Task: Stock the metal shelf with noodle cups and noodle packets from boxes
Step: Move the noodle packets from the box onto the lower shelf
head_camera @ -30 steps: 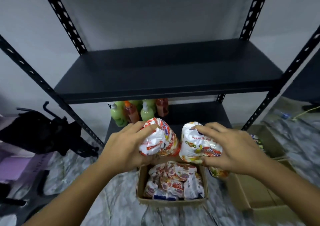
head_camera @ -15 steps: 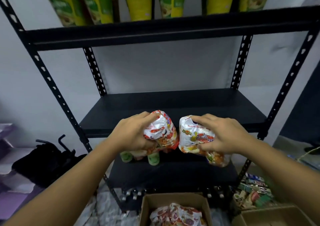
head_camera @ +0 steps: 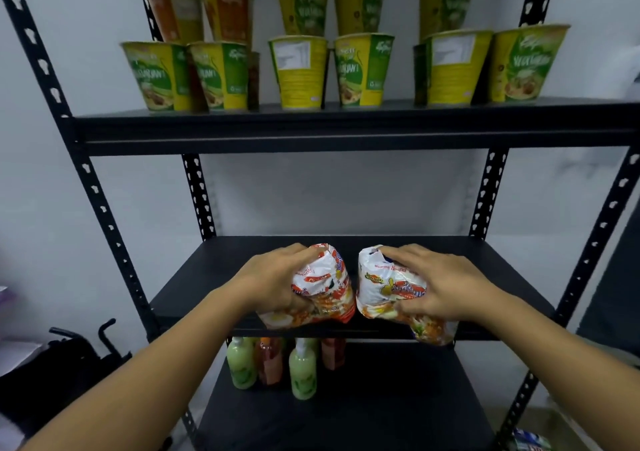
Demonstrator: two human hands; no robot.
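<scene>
Left hand (head_camera: pixel 273 284) grips a crinkled red-and-white plastic noodle packet (head_camera: pixel 323 289); right hand (head_camera: pixel 441 284) grips a white-and-orange plastic noodle packet (head_camera: pixel 384 289) at its 3 o'clock. Both are at the middle-board front edge of the black metal shelf (head_camera: pixel 207 277). 6 o'clock, lower board: green and red plastic bottles (head_camera: pixel 302 371). 12 o'clock, upper board: stacked yellow-green noodle cups (head_camera: pixel 298 70).

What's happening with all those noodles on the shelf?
A person is stocking a metal shelf. The left hand grips one bunch of noodle packets and the right hand grips a second bunch, both at the front edge of the middle board. On the board above, noodle cups are stacked; bottles stand below.
</scene>
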